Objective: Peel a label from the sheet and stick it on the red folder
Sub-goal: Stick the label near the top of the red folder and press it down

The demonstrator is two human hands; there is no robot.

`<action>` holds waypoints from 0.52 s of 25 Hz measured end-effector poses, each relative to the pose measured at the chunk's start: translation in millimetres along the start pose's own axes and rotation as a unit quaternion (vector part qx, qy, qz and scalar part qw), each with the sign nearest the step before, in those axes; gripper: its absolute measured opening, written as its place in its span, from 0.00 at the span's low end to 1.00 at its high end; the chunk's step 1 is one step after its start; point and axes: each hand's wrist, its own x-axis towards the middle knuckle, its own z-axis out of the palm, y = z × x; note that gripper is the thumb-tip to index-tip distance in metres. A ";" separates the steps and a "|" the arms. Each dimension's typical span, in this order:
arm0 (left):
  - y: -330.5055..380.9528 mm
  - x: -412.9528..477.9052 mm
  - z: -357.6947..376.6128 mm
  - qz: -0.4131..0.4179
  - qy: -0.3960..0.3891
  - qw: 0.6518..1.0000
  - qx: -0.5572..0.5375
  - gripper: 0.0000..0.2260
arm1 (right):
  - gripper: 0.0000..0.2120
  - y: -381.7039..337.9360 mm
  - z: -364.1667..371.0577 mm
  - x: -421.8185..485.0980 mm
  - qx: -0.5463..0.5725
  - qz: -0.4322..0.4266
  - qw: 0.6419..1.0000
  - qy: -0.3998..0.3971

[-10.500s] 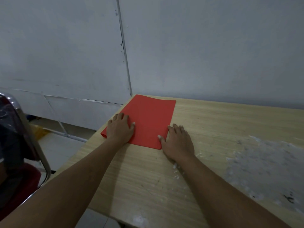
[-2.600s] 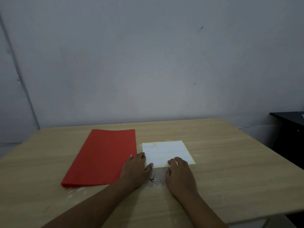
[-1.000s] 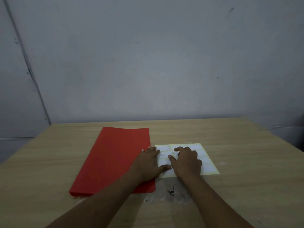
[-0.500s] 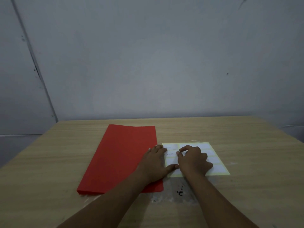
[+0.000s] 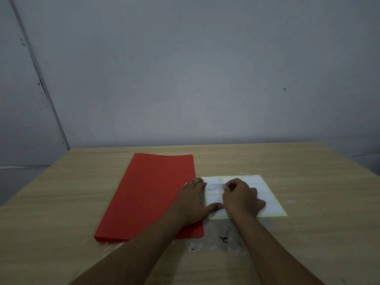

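Observation:
The red folder (image 5: 150, 192) lies flat on the wooden table (image 5: 312, 239), its long side running away from me. Just to its right lies the label sheet (image 5: 269, 204), white labels on yellowish backing. My left hand (image 5: 193, 200) rests flat across the folder's right edge, its thumb pressing on the sheet's near left part. My right hand (image 5: 240, 197) sits on the sheet with fingers curled, thumb and fingertips pinched at the right edge of a label (image 5: 213, 189) in the left column. That hand hides the sheet's middle.
A pale scuffed patch with small black marks (image 5: 224, 239) lies on the table just in front of the sheet. A grey wall (image 5: 195, 79) stands right behind the table's far edge. The table's left edge drops off at far left.
My right hand's fingers have curled in from lying spread on the sheet into a pinch at one label. The left hand stays put, pressing the sheet and the folder's edge.

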 end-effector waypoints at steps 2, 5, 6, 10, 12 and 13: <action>-0.8 0.7 -0.5 0.000 -0.004 1.000 -0.001 0.45 | 0.05 0.7 -0.8 0.2 0.006 0.005 1.000 -0.003; -1.3 0.8 1.2 0.002 0.000 1.000 0.000 0.46 | 0.06 2.2 -3.4 0.3 0.015 0.012 1.000 -0.010; -1.4 0.9 1.6 0.004 0.003 1.000 0.002 0.46 | 0.06 1.9 -3.9 0.9 0.016 0.016 1.000 -0.015; -0.4 1.0 -2.7 -0.001 -0.014 1.000 -0.004 0.46 | 0.07 -3.9 -8.8 7.2 0.018 0.045 0.997 -0.055; 1.4 0.8 -8.2 -0.008 -0.034 0.999 -0.007 0.45 | 0.08 -9.1 -15.7 13.7 0.019 0.070 0.994 -0.086; 1.7 0.6 -11.1 -0.009 -0.043 0.999 -0.006 0.44 | 0.08 -11.7 -19.2 15.5 0.009 0.072 0.993 -0.097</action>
